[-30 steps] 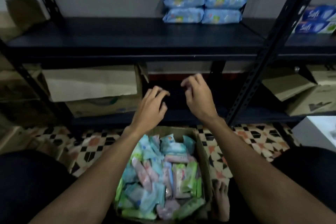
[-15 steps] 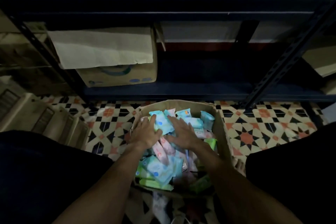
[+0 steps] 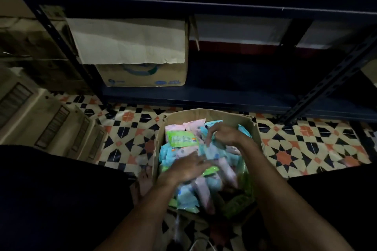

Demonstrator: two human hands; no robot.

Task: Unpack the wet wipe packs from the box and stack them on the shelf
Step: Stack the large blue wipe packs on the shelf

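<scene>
An open cardboard box [image 3: 253,128] stands on the tiled floor between my knees, full of wet wipe packs in blue, pink and green. A green pack [image 3: 181,138] lies on top at the far left, with pink packs [image 3: 194,126] behind it. My left hand [image 3: 188,168] rests flat on the packs in the middle, fingers stretched out to the right. My right hand [image 3: 223,134] is deeper in the box, its fingers curled down round a pale blue pack [image 3: 212,152]. The motion blurs both hands. The dark metal shelf [image 3: 204,7] runs across the top.
The lower shelf board [image 3: 234,98] is just behind the box and carries a cardboard carton [image 3: 142,76] with a hanging flap at its left. A slanted shelf post [image 3: 326,85] rises at the right. Beige slatted units [image 3: 53,126] lie on the floor at left. My bare foot [image 3: 145,179] is beside the box.
My view has tilted down from the upper shelf to the box. Both hands dropped from mid-air into the box; the right hand moved farther in and closed on a blue pack.
</scene>
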